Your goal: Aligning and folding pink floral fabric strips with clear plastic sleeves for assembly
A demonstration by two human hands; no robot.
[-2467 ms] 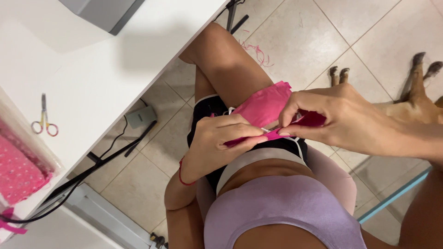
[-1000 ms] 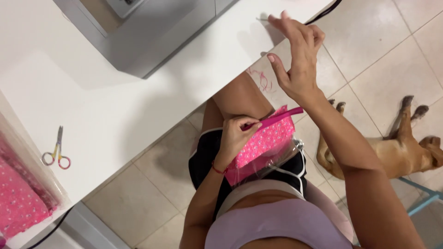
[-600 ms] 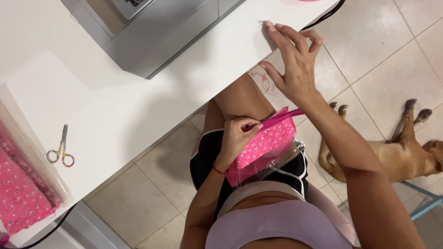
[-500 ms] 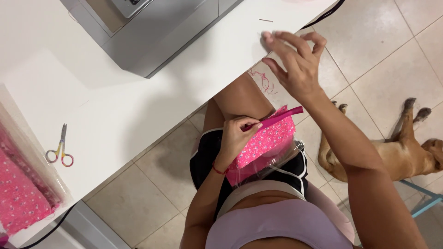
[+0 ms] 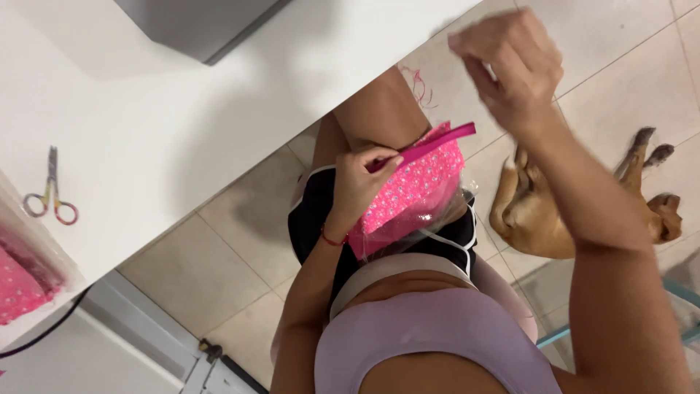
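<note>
Head view, looking down over lap and table edge. Left hand (image 5: 362, 177) rests on the lap, fingers curled shut, pinching the top edge of a pink dotted fabric pouch (image 5: 412, 195) at its magenta zipper strip (image 5: 430, 145). Pouch lies across the thighs on black shorts (image 5: 315, 211), clear plastic (image 5: 408, 237) crumpled along its lower edge. Red cord bracelet (image 5: 333, 239) on the left wrist. Right hand (image 5: 510, 69) raised off the lap, near the table edge, blurred; fingers bent and drawn together, thumb toward fingertips; cannot tell whether anything small sits between them. White table (image 5: 168, 138) fills upper left. Small scissors (image 5: 49, 190) with coloured handles lie flat on it, well apart from both hands. Grey machine base (image 5: 197, 22) at top edge. More pink dotted fabric (image 5: 18, 288) in a white tray at far left. Brown dog (image 5: 554, 211) lies on the tiled floor (image 5: 197, 270), just beside the right arm.
</note>
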